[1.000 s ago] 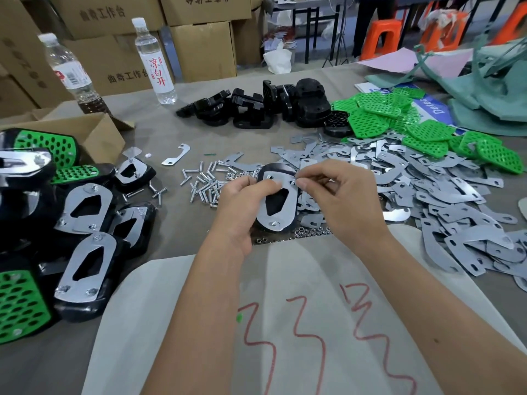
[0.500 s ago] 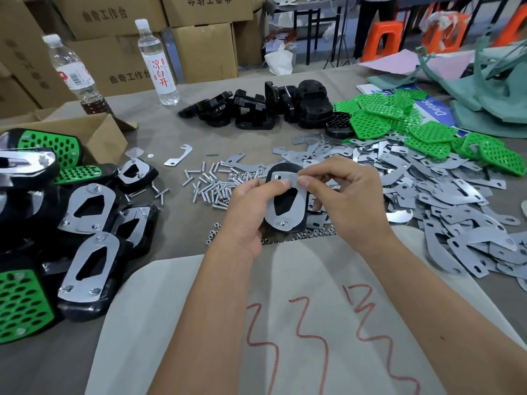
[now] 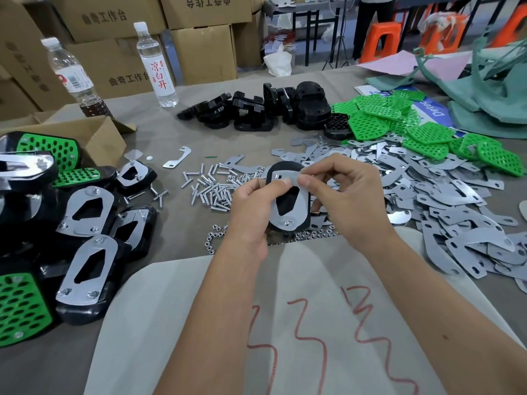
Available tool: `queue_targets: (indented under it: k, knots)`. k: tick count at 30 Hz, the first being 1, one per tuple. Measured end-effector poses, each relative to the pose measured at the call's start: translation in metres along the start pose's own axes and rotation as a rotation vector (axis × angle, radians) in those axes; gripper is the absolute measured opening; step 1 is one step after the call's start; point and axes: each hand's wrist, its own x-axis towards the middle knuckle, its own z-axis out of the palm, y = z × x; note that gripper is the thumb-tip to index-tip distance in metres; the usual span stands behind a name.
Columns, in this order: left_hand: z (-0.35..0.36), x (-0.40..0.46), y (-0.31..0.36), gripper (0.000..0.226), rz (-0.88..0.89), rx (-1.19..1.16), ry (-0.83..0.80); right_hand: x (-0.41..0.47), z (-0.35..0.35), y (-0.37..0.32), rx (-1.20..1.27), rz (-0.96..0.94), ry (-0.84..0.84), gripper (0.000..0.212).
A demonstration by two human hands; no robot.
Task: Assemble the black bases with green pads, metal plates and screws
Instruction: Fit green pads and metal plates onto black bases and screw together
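Black base (image 3: 288,195) with a metal plate (image 3: 295,199) on it is held above the surface (image 3: 176,138), between both hands. Left hand (image 3: 251,206) grips its left edge, thumb on the plate's top. Right hand (image 3: 346,195) pinches the plate's upper right. One screw (image 3: 286,222) sits at the plate's lower end. Loose screws (image 3: 212,189) lie just left; loose plates (image 3: 445,201) and green pads (image 3: 413,129) lie right.
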Motion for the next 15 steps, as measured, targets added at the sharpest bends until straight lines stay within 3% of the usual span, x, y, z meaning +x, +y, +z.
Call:
queue_targets:
  k: [4,10,15]
  knots:
    - [-0.001,0.001,-0.001,0.016,0.007,0.021,0.015,0.002,-0.005,0.001,0.061,0.039,-0.087,0.023]
    - [-0.002,0.003,-0.003,0.021,0.019,0.063,0.022,0.004,-0.008,0.005,0.102,0.147,-0.084,0.018]
    - [0.0,0.001,0.0,0.017,0.016,0.041,0.032,0.005,-0.012,0.005,0.098,0.127,-0.13,0.014]
